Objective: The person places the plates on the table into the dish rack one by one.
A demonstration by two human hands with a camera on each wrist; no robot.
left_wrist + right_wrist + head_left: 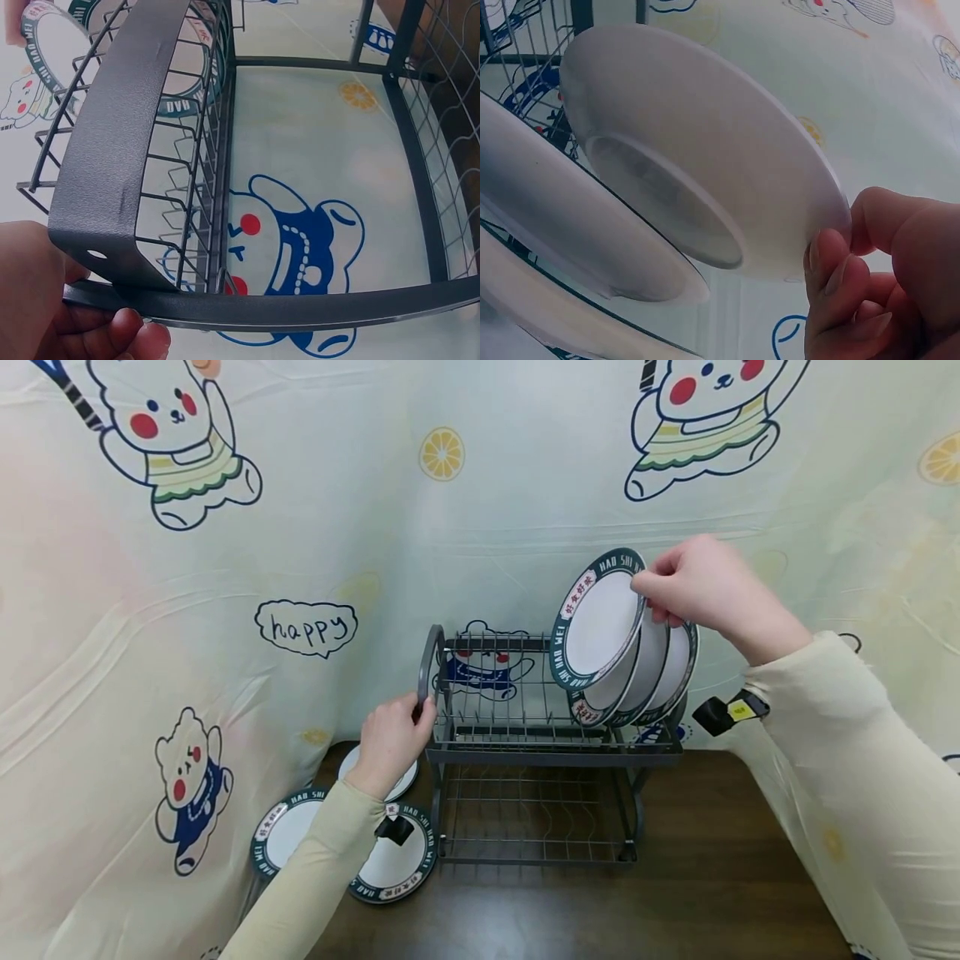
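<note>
My right hand [708, 589] pinches the rim of a white plate [600, 625] with a dark green lettered border, thumb on the front face. That plate is tilted and raised above several similar plates [678, 672] standing in the right of the upper tier. In the right wrist view the held plate [705, 97] shows its pale underside, apart from its neighbour [570, 210] near the rim. My left hand [392, 739] grips the left side frame of the dark grey two-tier dish rack [555, 758]. The fingers [124, 326] curl round the frame bar in the left wrist view.
Matching plates lie left of the rack: one at the front [393, 868], one farther left [288, 831], and one behind [405, 783], partly hidden by my left arm. The rack stands on a brown wooden table [712, 877]. A printed cloth [480, 552] hangs behind it.
</note>
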